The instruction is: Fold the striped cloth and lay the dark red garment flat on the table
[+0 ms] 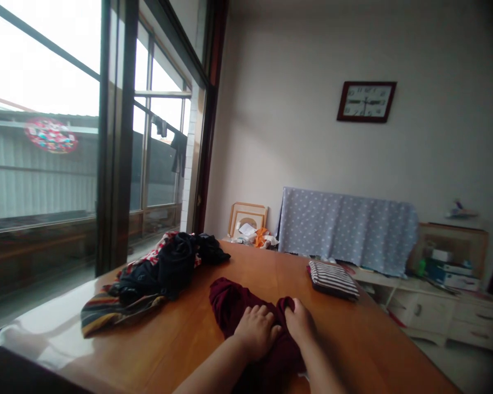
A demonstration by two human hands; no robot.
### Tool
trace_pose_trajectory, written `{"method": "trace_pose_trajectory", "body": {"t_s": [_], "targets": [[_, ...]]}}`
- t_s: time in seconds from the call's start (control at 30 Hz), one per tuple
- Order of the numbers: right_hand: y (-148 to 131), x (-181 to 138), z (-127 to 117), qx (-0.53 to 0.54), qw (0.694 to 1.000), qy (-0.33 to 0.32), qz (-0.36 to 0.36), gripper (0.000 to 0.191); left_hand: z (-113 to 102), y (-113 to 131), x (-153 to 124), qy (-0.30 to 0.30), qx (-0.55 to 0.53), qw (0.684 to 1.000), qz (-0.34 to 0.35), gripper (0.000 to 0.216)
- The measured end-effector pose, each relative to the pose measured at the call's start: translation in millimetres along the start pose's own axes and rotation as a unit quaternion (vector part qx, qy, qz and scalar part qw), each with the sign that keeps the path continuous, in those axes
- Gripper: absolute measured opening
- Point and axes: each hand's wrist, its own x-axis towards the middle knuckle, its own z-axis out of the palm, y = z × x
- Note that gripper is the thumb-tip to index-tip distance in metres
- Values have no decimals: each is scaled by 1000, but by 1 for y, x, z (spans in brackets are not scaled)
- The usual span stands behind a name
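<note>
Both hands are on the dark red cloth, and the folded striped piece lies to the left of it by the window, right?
Not quite. In the head view both hands, left hand and right hand, do press on the dark red cloth, but the folded striped piece lies to its right. The loose clothes pile is by the window.

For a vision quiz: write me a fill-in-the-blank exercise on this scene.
1. Both hands, left hand and right hand, rest on a dark ____ cloth.
2. The striped folded cloth lies on the wooden ____.
3. On the wall hangs a ____.
4. The pile of clothes lies nearer the ____ than the hands.

Missing words: red; table; clock; window
</note>
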Motion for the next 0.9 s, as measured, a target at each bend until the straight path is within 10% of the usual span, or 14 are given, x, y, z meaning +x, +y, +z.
{"method": "trace_pose_trajectory", "body": {"t_s": [0.47, 0.9], "targets": [[-22, -52, -31, 92, 995, -12, -31, 12, -11, 5, -38, -15, -93, 996, -7, 46], [-53, -104, -108, 153, 980, 62, -110, 17, -55, 15, -62, 45, -339, 938, 55, 49]]}}
